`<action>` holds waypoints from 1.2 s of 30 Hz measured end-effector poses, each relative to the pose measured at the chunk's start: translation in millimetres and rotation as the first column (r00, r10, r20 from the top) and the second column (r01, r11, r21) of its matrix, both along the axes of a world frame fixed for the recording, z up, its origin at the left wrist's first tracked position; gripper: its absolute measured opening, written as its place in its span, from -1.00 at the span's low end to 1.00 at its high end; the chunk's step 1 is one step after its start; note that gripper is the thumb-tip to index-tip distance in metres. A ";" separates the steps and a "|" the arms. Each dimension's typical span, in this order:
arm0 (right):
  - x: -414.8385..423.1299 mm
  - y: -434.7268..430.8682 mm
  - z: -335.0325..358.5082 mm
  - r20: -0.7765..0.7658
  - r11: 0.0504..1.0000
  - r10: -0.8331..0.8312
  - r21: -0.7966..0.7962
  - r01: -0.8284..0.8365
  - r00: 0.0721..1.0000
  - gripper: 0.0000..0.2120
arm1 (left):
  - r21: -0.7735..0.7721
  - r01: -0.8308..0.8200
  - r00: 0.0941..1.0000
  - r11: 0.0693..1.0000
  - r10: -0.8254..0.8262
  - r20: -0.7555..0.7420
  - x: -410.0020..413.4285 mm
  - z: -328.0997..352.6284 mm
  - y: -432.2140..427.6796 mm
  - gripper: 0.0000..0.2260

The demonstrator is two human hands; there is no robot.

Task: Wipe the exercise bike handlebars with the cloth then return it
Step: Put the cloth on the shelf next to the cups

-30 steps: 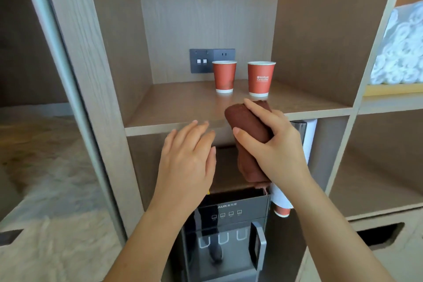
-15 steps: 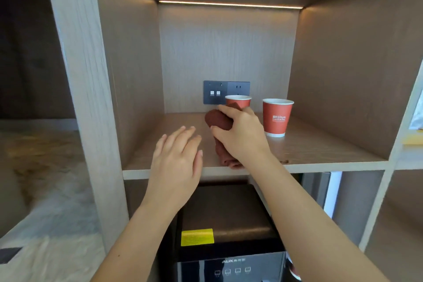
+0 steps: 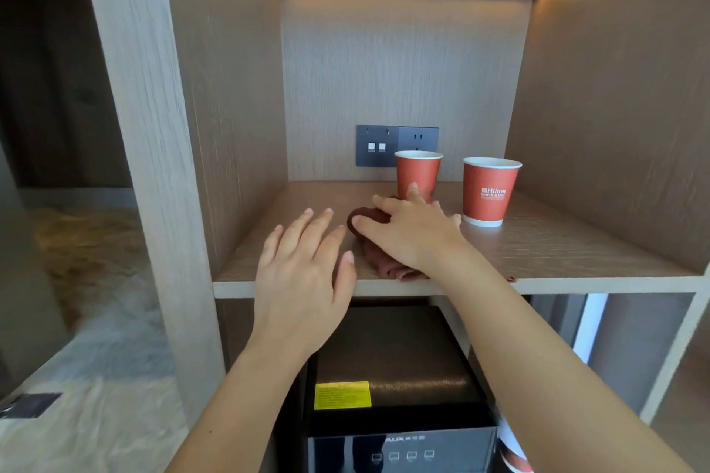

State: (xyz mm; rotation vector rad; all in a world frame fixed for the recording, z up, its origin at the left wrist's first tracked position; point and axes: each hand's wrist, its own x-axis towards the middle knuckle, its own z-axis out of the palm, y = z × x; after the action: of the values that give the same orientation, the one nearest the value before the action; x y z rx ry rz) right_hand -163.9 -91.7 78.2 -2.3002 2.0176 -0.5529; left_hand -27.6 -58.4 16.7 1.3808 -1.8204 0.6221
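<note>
A rolled brown cloth [image 3: 369, 238] lies on the wooden shelf [image 3: 557, 250], near its front edge. My right hand [image 3: 407, 230] rests on top of the cloth, fingers curled over its far end, covering most of it. My left hand [image 3: 303, 265] hovers just left of the cloth above the shelf's front edge, flat, fingers spread, holding nothing. The exercise bike is not in view.
Two orange paper cups [image 3: 418, 175] [image 3: 487, 190] stand just behind and right of my right hand. A grey switch and socket plate [image 3: 384, 145] is on the back wall. A black water dispenser [image 3: 392, 396] sits below the shelf. Wooden side panels [image 3: 215, 107] enclose the compartment.
My right hand carried the cloth up from below the shelf edge and set it down on the shelf. My left hand followed upward and forward beside it.
</note>
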 end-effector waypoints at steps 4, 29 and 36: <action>-25.1 20.0 -10.2 0.100 0.952 0.289 -0.134 -0.275 0.952 -0.37 | -0.006 0.013 0.999 1.000 -0.012 0.032 2.2 -1.0 1.7 -0.61; -17.2 23.4 -18.0 -0.087 0.885 0.463 -0.011 -0.466 0.882 -0.40 | -0.084 -0.135 0.987 0.987 0.142 0.077 58.3 6.3 46.5 -0.60; 38.0 7.5 -22.4 0.011 0.872 0.489 -0.009 -0.489 0.872 -0.31 | -0.020 -0.242 0.968 0.970 0.242 0.060 74.6 8.0 56.1 -0.49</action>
State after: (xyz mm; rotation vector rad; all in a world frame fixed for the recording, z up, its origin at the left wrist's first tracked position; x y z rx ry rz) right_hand -125.9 -84.3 55.8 -2.6554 1.3310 -0.5275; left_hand 47.0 -2.3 24.7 1.6056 -1.7048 0.8088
